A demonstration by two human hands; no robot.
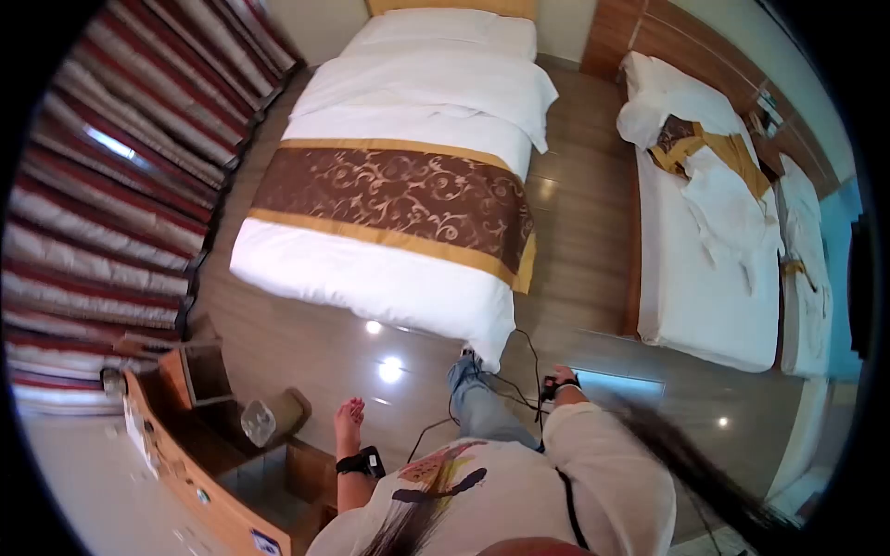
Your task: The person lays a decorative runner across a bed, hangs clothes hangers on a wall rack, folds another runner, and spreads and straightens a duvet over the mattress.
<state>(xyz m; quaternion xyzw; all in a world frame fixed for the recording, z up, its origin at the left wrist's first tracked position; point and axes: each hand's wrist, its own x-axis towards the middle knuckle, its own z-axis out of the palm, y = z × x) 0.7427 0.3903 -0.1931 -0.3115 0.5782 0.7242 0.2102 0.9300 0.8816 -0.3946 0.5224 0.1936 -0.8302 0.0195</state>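
The left hand (349,414) hangs low at the center-left of the frame, its fingers loosely curled with nothing visible in them; that grip looks released and touches nothing. It is nearest to the waste bin (261,422), which tilts beside the bench (199,477) at lower left, presumably kept there to be within reach of a seated person.

The right hand (565,375), right of center near the bottom, has a small dark thing (550,386) with a reddish patch at its fingers. Whether that thing is gripped or strapped on, and how far the fingers close, I cannot tell. A black cable (536,363) runs just beside it.

The bed (348,273) fills the upper center, with 1 brown-and-gold runner (389,199) across its lower half, probably to dress and shield the white cover. The arms seem held away from the body for balance.
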